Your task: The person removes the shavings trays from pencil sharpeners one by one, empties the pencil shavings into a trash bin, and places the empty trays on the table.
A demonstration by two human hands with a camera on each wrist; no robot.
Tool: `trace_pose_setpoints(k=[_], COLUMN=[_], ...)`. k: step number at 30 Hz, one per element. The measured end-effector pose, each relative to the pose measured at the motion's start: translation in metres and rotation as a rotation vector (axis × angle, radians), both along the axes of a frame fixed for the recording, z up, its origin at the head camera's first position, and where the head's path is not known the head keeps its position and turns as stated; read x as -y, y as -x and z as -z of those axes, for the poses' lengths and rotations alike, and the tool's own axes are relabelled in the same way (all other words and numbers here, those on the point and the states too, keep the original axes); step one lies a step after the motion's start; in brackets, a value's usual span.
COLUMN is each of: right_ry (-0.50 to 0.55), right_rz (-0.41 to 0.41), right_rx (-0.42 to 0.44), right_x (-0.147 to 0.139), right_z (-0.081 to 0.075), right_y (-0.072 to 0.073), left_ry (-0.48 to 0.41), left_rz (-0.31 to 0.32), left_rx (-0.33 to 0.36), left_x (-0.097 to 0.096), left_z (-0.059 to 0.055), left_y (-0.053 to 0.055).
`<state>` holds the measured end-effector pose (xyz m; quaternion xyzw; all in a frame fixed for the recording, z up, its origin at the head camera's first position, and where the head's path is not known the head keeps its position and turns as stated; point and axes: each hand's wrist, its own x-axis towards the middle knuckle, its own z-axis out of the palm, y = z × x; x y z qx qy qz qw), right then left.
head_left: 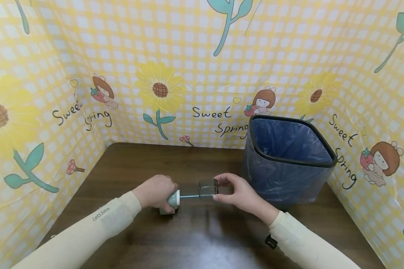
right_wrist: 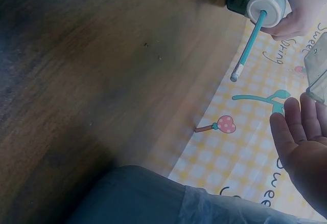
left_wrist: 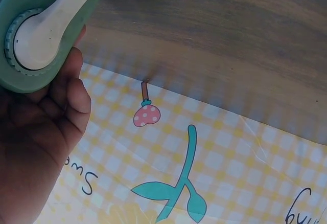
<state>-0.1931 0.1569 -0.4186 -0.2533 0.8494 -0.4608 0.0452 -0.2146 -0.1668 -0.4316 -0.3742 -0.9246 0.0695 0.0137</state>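
Note:
My left hand (head_left: 156, 192) grips a green crank pencil sharpener (left_wrist: 28, 78) above the table. Its white crank (left_wrist: 41, 42) with a green knob faces the left wrist camera. A teal pencil (right_wrist: 250, 45) sticks out of the sharpener's round white front, eraser end outward. Beside that front, a dark opening shows in the body in the right wrist view. With thumb and fingers, my right hand (head_left: 233, 190) pinches a clear smoky plastic shavings box (head_left: 206, 189) near the pencil's free end. Whether the box holds shavings cannot be made out.
A bin (head_left: 289, 183) with a dark rim and a bluish plastic liner stands at the back right, just beyond my right hand. The dark wooden table (head_left: 148, 157) is bordered by yellow checked cloth (head_left: 188, 59) printed with flowers and lettering. Tiny dark specks lie on the wood.

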Motion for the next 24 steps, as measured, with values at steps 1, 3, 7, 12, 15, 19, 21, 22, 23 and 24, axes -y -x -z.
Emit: trace_pose_setpoints(k=[1,3,7,12,15,19,21,22,23,24], right_ry=[-0.002,-0.001,0.006,0.012,0.020,0.028,0.028,0.027,0.024,0.023], right_rz=[0.002,0.004,0.004,-0.027,-0.050,-0.055,-0.050,-0.047,-0.045,-0.044], right_rx=[0.000,0.000,-0.001,-0.004,-0.010,-0.007,0.004,0.009,0.016,0.023], right_x=[0.000,-0.001,-0.001,0.001,0.003,0.005,0.006,0.006,0.006,0.007], right_z=[0.001,0.002,0.005,0.009,0.010,0.010,0.011,0.011,0.011,0.011], right_y=[0.000,0.000,0.000,-0.001,-0.001,-0.001,-0.002,-0.002,-0.002,-0.003], left_ry=[0.001,0.005,0.006,-0.003,-0.007,-0.009,-0.010,-0.009,-0.009,-0.007], left_rz=[0.001,0.002,-0.003,0.003,0.007,0.005,0.004,0.004,0.004,0.004], left_rx=[-0.004,-0.012,-0.015,-0.007,-0.006,-0.011,-0.017,-0.019,-0.020,-0.021], left_x=[0.000,0.001,0.000,0.000,0.000,-0.001,0.000,0.000,0.000,0.000], left_z=[0.000,0.000,-0.001,-0.001,0.000,0.000,-0.001,-0.001,-0.001,-0.001], left_y=[0.000,0.000,0.000,-0.001,-0.002,-0.002,-0.001,-0.001,-0.001,-0.001])
